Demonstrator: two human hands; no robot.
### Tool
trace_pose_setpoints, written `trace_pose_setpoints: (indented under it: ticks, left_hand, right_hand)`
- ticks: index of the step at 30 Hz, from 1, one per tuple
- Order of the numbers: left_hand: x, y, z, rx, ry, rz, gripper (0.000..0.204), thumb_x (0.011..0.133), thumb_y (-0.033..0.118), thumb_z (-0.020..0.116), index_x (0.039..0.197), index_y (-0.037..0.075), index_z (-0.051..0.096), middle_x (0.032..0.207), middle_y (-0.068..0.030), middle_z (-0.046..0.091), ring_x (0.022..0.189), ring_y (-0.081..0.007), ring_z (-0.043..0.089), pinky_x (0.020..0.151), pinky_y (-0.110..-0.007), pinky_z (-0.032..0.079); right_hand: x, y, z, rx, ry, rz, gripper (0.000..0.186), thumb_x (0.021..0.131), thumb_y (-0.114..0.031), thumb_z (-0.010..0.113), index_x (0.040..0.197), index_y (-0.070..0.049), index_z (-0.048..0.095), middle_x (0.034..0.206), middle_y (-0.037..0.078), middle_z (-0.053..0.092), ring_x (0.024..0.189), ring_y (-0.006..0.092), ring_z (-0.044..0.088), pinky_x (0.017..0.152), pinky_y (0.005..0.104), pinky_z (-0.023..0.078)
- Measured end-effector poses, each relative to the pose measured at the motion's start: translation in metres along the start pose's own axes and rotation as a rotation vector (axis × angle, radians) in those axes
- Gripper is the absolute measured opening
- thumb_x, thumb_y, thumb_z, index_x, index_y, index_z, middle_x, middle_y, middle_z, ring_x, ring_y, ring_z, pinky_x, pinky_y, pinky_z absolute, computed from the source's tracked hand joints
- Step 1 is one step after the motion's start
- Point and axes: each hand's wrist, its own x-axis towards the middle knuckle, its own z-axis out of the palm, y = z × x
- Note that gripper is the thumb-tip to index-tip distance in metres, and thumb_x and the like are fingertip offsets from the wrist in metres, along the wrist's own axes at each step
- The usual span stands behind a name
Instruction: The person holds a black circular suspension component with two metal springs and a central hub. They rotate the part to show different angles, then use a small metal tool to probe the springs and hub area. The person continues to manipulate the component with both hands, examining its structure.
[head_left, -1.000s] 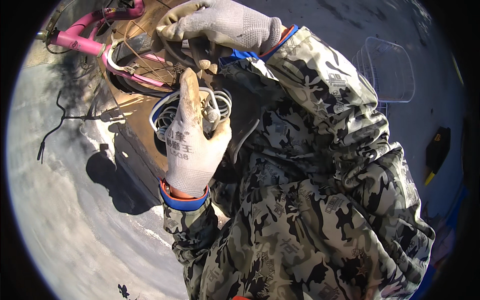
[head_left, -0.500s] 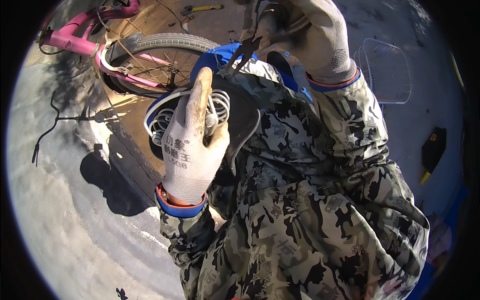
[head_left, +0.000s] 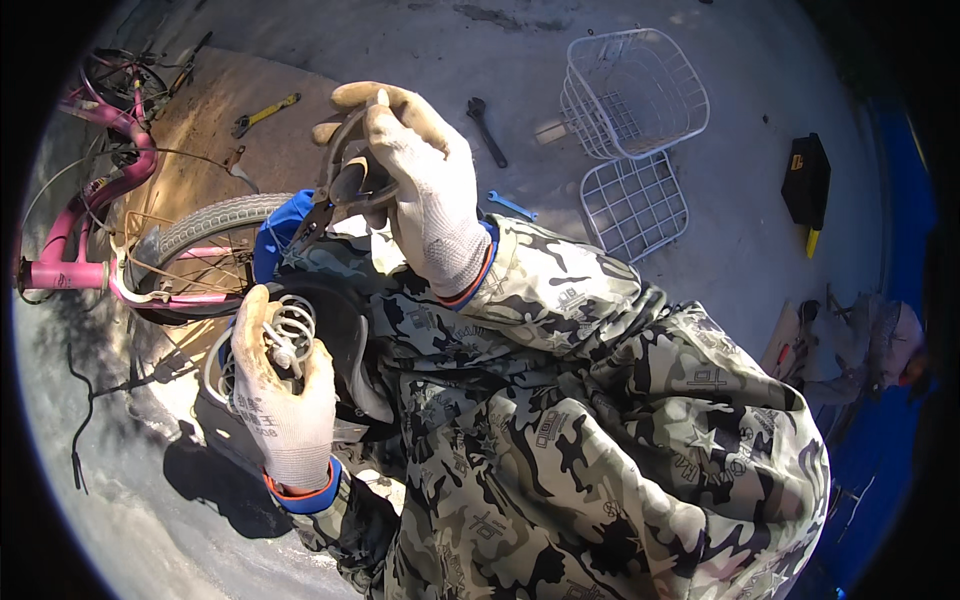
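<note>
My left hand [head_left: 285, 400], in a soiled white work glove, is closed round the underside of a black bicycle saddle [head_left: 345, 310]. White coil springs [head_left: 293, 335] show between its thumb and fingers. Above and to the right, my gloved right hand [head_left: 425, 170] grips a pair of pliers [head_left: 318, 212] by the handles, which stand apart. The jaws point down toward the saddle but appear clear of it. Part of the saddle lies hidden behind the left glove and sleeve.
A pink bicycle frame [head_left: 65, 275] with a wheel [head_left: 215, 225] lies at the left. On the ground are a yellow-handled tool [head_left: 268, 114], a dark adjustable wrench [head_left: 487, 132], a blue wrench [head_left: 512, 206], a white wire basket [head_left: 640, 95] and a black case [head_left: 806, 183]. A blue tarp edges the right.
The view has swung to the right, bringing the basket and wrenches further into sight. My right hand has turned with the pliers, so its fingers now show. My left hand stays on the saddle.
</note>
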Motion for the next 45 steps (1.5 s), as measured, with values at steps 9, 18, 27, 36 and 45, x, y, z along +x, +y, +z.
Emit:
trace_pose_setpoints:
  ticks: [9,18,27,36,45]
  left_hand:
    - [0.005,0.005,-0.003,0.067,-0.108,-0.081,0.086,0.075,-0.016,0.061,0.155,0.005,0.037,0.152,-0.0180,0.048,0.143,-0.0303,0.047,0.121,-0.041,0.036]
    - [0.005,0.002,-0.006,-0.042,-0.134,-0.093,0.089,0.073,-0.019,0.061,0.154,0.009,0.038,0.153,-0.0134,0.047,0.141,-0.0304,0.048,0.120,-0.041,0.038]
    - [0.007,0.002,-0.003,-0.129,-0.078,-0.050,0.092,0.069,-0.020,0.057,0.156,0.008,0.040,0.155,-0.0124,0.048,0.138,-0.0271,0.051,0.116,-0.038,0.041]
    - [0.003,-0.002,-0.016,0.025,-0.099,-0.030,0.094,0.071,-0.012,0.066,0.157,0.016,0.040,0.124,-0.0163,0.065,0.085,-0.0279,0.071,0.074,-0.037,0.062]
    - [0.004,-0.006,-0.020,0.045,-0.131,0.012,0.089,0.071,-0.007,0.070,0.154,0.008,0.040,0.126,-0.0216,0.063,0.107,-0.0401,0.071,0.085,-0.043,0.061]
  right_hand:
    - [-0.023,-0.012,0.024,0.111,-0.063,0.101,0.028,0.106,-0.020,0.053,0.128,-0.003,0.057,0.105,0.010,0.069,0.089,0.0105,0.064,0.068,0.0257,0.056]
    - [-0.028,-0.003,0.022,0.153,-0.058,0.159,0.032,0.104,-0.023,0.055,0.128,-0.001,0.057,0.106,0.012,0.069,0.085,0.0089,0.062,0.069,0.0247,0.053]
    - [-0.028,-0.006,0.024,-0.053,-0.119,0.059,0.038,0.105,-0.026,0.058,0.130,0.002,0.058,0.099,0.008,0.068,0.075,0.0089,0.064,0.064,0.0223,0.053]
    - [-0.032,-0.011,0.034,-0.265,-0.194,-0.117,0.053,0.109,-0.032,0.049,0.141,0.011,0.047,0.119,0.029,0.068,0.084,0.0235,0.076,0.066,0.0304,0.065]
    - [-0.035,-0.010,0.036,-0.295,-0.309,-0.135,0.054,0.109,-0.033,0.050,0.142,0.010,0.047,0.119,0.028,0.067,0.084,0.0233,0.075,0.069,0.0312,0.065]
